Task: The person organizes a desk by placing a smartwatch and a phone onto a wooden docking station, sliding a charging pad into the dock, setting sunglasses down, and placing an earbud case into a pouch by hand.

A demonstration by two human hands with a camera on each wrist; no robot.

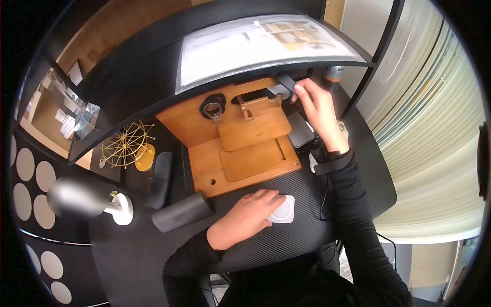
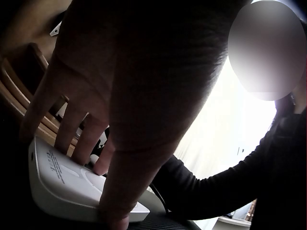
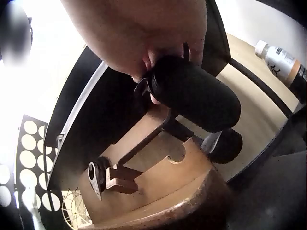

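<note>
Risk first, as I read it: my right hand (image 1: 318, 110) has its fingers curled round a dark cylindrical object (image 3: 194, 93) at the far right corner of the stepped wooden desk organiser (image 1: 240, 140), close under the black shelf (image 1: 286, 61); I judge that a careless lift could knock it against the shelf edge or the organiser's upright slats. My left hand (image 1: 245, 217) lies flat, fingers straight, pressing on a white rounded-square charging pad (image 1: 283, 210) just in front of the organiser on the black textured surface (image 1: 286, 240); its cable could snag and drag it. Small grey print shows on the pad's side in the left wrist view, too blurred to read. A bottle (image 3: 280, 60) beyond the organiser bears a label I cannot make out.
</note>
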